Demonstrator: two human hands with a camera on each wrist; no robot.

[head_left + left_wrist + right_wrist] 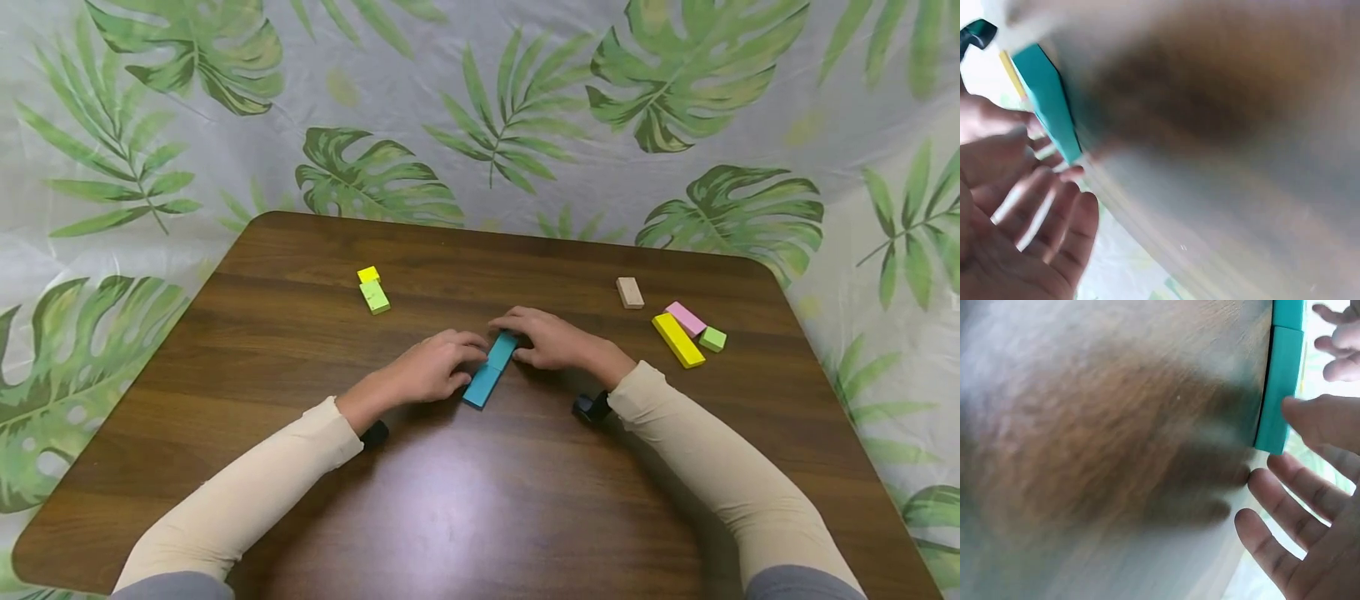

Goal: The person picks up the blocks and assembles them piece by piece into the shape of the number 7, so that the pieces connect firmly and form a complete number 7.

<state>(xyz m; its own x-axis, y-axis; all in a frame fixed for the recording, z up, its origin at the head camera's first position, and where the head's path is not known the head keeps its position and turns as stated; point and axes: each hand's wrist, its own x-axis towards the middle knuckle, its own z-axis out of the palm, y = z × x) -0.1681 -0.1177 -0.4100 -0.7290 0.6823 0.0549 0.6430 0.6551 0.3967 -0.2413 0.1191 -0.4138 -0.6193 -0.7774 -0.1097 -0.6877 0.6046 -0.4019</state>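
Observation:
Two teal blocks lie end to end in a slanting line on the table: the near block (482, 387) and the far block (502, 348). My right hand (551, 340) is at the far block (1282, 381), its thumb against one side and its index finger around the end. The other right fingers (1282, 509) spread loosely past that end. On the left side of the blocks, my left hand (435, 367) has its fingertips close to the seam. In the left wrist view its fingers (1066, 231) look loosely extended; whether they touch a block cannot be told.
At the back left lie a small yellow block (368, 274) and a light green block (375, 297). Toward the right are a plain wooden block (630, 292), a pink block (686, 318), a long yellow block (678, 340) and a small green block (712, 339). A leaf-patterned curtain (525, 108) hangs behind the wooden table (225, 367).

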